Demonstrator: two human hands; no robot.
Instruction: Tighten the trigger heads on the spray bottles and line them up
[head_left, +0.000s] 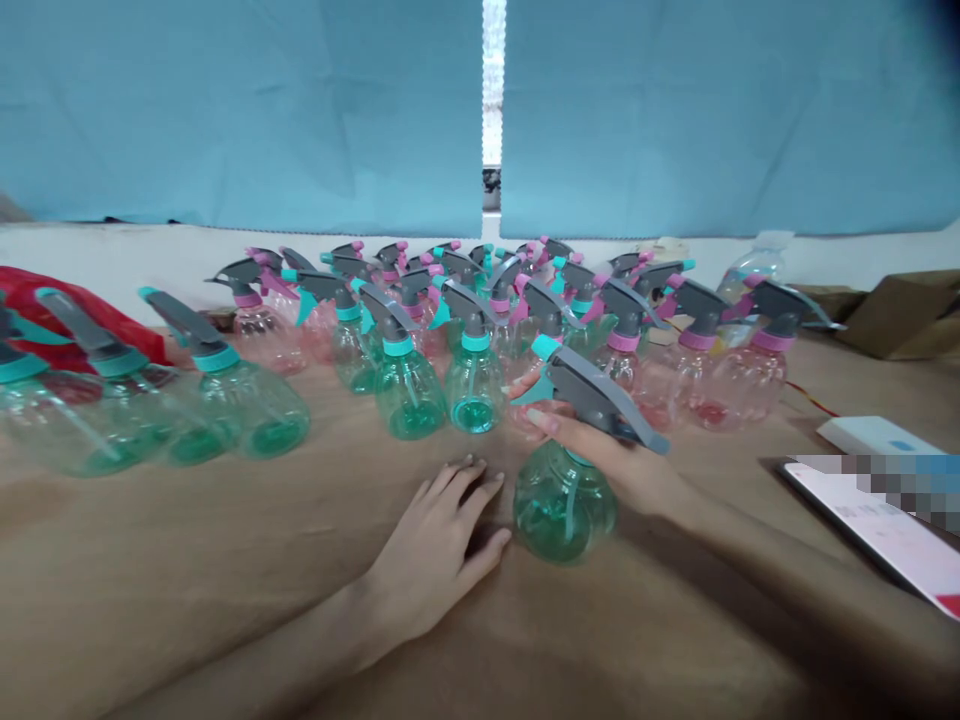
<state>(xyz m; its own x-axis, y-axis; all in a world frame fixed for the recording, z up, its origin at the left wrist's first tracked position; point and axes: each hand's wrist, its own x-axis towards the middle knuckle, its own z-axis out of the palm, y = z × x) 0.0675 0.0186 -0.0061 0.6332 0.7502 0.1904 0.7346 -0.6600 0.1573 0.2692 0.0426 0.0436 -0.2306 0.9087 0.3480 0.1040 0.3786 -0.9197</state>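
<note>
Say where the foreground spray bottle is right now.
In the head view, the green spray bottle is just right of centre, held by the right hand, with the left hand to its left.

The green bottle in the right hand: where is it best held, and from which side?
Probably by its narrow neck, under the grey head, coming from the picture's right: the green bottle bulges below, and the teal trigger juts out leftward. The right hand holds it around there.
</note>
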